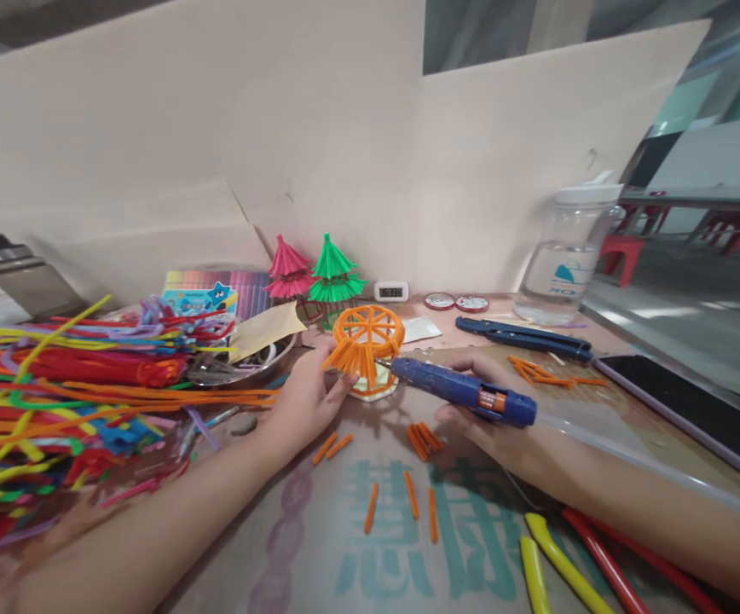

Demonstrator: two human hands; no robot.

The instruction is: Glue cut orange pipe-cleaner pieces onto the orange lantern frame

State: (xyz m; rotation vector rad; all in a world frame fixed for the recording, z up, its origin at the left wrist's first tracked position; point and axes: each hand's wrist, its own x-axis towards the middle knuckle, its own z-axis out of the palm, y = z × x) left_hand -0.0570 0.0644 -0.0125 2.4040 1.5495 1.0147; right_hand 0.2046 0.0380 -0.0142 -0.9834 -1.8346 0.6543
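Note:
My left hand (309,394) is closed on an orange wheel-shaped straw model (367,341), holding it upright by its lower left side. My right hand (482,405) grips a blue glue gun (463,390) whose nozzle touches the model's lower right side. Short orange straw pieces (422,439) lie on the cardboard mat (319,546) between my forearms. A small pale pad (370,390) sits under the model.
A heap of coloured straws (69,384) fills the left. Pink (289,271) and green (335,271) straw pagodas stand at the back by a metal bowl (261,362). Blue pliers (523,337), a water bottle (568,251), a tablet (696,409) and long straws (568,563) lie right.

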